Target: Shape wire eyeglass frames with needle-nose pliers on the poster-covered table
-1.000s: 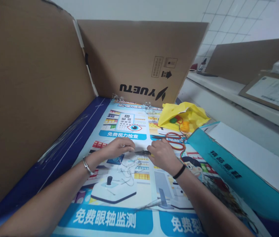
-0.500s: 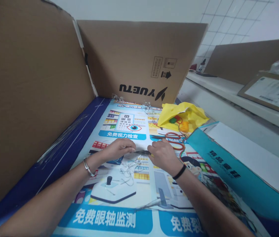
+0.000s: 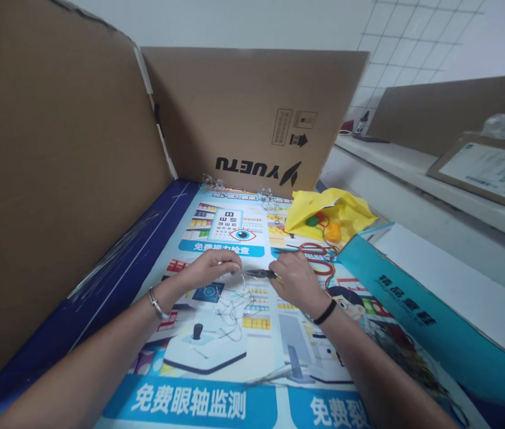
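My right hand [image 3: 294, 279] is wrapped round a pair of pliers [image 3: 259, 273], whose dark jaws point left. Just beyond the jaw tips, my left hand [image 3: 216, 269] is closed in a pinch. A thin wire [image 3: 244, 283] shows by its fingertips, though its end there is too fine to make out. Below both hands, a loose tangle of thin wire [image 3: 232, 313] lies on the printed sheet [image 3: 261, 333]. Red-handled scissors [image 3: 319, 257] rest just past my right hand.
A yellow bag [image 3: 301, 211] with coloured yarn balls stands at back right, beside a turquoise box [image 3: 413, 310]. Cardboard walls [image 3: 243, 107] rise behind and at left. Straight wires [image 3: 113, 256] lie along the left; small wire pieces [image 3: 268, 198] sit at the back.
The pliers have come slightly away from my left hand's fingertips, and more of their jaws shows. Both hands keep their grip. The view has tipped slightly.
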Action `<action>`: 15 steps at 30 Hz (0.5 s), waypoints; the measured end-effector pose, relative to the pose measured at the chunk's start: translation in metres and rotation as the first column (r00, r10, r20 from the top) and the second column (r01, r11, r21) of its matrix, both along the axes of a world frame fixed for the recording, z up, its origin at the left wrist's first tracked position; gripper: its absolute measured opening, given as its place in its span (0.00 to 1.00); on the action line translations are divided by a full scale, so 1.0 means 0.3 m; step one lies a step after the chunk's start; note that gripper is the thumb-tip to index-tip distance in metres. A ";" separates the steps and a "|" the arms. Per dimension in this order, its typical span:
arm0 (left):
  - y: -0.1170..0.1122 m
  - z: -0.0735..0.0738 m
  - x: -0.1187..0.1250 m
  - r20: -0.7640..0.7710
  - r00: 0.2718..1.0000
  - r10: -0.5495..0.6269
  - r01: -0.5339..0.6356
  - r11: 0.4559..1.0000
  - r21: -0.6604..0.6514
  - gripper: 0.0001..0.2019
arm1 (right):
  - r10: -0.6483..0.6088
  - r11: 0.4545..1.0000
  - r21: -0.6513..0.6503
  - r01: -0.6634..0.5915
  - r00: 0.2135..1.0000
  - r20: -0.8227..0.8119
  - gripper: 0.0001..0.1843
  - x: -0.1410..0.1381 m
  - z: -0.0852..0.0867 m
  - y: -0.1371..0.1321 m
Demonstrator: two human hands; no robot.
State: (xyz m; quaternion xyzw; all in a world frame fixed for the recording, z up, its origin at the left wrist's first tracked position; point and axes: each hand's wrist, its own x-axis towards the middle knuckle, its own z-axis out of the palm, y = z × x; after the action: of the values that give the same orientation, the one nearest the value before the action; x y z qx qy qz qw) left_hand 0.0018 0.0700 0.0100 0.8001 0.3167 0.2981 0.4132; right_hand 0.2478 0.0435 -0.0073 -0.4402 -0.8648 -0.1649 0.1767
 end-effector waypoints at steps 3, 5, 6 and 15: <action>-0.002 0.003 0.002 0.001 1.000 -0.019 0.019 1.000 -0.013 0.10 | 0.011 1.000 -0.004 -0.011 0.999 0.041 0.04 -0.002 0.010 -0.003; -0.005 0.005 0.005 0.001 1.000 -0.024 0.024 0.999 -0.023 0.09 | 0.017 1.000 -0.010 -0.016 0.997 0.069 0.04 -0.002 0.015 -0.004; -0.006 0.006 0.006 -0.003 1.000 -0.029 0.029 0.999 -0.026 0.09 | 0.021 1.000 -0.016 -0.020 0.996 0.082 0.04 -0.003 0.018 -0.005; -0.012 0.003 0.016 -0.031 0.998 -0.052 0.052 0.999 -0.013 0.08 | 0.072 0.996 -0.055 -0.066 0.991 0.113 0.04 -0.004 0.018 -0.007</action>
State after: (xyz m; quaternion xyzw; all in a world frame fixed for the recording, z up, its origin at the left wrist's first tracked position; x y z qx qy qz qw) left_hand 0.0067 0.0665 0.0108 0.8102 0.3038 0.2728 0.4205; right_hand 0.2465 0.0415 -0.0018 -0.4042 -0.8921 -0.1618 0.1208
